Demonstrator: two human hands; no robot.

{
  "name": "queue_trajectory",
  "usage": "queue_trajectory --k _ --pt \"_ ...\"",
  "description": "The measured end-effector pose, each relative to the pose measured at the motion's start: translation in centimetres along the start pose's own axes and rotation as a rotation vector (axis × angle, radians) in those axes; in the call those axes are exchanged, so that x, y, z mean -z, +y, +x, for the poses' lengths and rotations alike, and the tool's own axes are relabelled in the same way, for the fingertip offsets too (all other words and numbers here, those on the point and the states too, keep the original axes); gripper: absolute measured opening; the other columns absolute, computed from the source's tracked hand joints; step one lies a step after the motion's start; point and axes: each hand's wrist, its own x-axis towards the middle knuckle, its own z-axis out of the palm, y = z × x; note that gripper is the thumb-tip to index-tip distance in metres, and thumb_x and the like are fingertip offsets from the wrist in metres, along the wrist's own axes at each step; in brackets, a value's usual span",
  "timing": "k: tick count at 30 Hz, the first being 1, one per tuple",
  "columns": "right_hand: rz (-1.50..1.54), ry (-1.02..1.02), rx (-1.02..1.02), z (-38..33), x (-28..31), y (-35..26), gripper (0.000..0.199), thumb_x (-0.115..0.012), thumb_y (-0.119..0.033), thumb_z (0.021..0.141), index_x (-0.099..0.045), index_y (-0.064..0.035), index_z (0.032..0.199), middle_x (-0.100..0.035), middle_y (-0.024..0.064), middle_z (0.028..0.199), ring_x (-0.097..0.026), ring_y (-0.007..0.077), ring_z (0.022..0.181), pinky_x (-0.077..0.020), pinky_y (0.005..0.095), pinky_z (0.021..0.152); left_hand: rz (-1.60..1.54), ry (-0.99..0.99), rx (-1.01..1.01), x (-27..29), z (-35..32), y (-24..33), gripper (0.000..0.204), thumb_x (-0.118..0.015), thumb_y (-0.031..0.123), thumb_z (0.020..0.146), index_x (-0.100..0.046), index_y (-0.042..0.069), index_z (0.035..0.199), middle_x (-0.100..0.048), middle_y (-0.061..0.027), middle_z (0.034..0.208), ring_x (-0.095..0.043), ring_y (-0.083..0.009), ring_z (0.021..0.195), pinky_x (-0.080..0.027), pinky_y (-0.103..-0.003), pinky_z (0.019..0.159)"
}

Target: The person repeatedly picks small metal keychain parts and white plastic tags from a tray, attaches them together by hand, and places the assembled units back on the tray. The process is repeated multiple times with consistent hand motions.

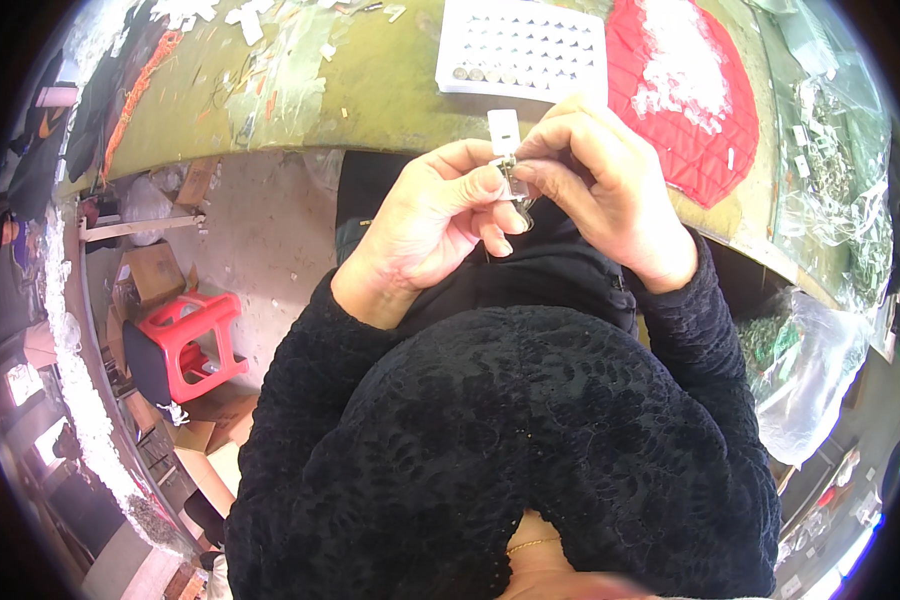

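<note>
Left hand [432, 222] and right hand [592, 182] meeting fingertip to fingertip, both pinched on a small clear packet with a white tag [508, 158] held between them (contents too small to tell); white compartment tray [522, 48] just beyond the knuckles; red quilted mat [682, 130] beyond the right hand, green table [380, 95] under both

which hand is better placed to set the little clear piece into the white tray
Right, probably. The right hand pinches the small clear piece from above and sits just below the white tray; the left hand grips from the side, farther away.
</note>
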Motion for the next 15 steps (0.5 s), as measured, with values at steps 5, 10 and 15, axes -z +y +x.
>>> queue_trajectory --k 5,10,15 --pt "0.243 -0.19 -0.198 0.0 0.5 -0.2 0.009 -0.065 0.0 0.086 -0.061 -0.0001 0.093 -0.06 0.0046 0.084 -0.06 0.011 0.079 -0.0488 0.025 0.071 0.042 0.031 -0.021 0.0 -0.6 -0.5 0.015 -0.06 0.004 0.092 -0.061 -0.006 0.104 -0.067 -0.0165 0.086 -0.068 -0.0227 0.065 -0.06 -0.034 0.056" --pt "0.462 -0.279 -0.404 -0.1 0.6 0.3 0.019 -0.071 -0.008 0.085 -0.057 -0.0005 0.097 -0.061 0.0046 0.085 -0.06 0.0115 0.081 -0.0482 0.0256 0.076 0.157 0.067 -0.002 0.0 -1.0 -0.5 0.015 -0.063 0.002 0.09 -0.062 -0.007 0.102 -0.066 -0.017 0.086 -0.066 -0.0223 0.061 -0.057 -0.033 0.054" --pt "0.403 -0.305 -0.448 -0.5 1.0 0.1 0.031 -0.075 -0.008 0.08 -0.058 -0.0001 0.105 -0.062 0.0057 0.093 -0.061 0.0142 0.086 -0.0489 0.028 0.077 0.26 -0.028 0.116 0.1 -1.5 -0.4 0.023 -0.067 0.004 0.086 -0.061 -0.009 0.103 -0.065 -0.0203 0.09 -0.065 -0.0214 0.059 -0.056 -0.03 0.052"
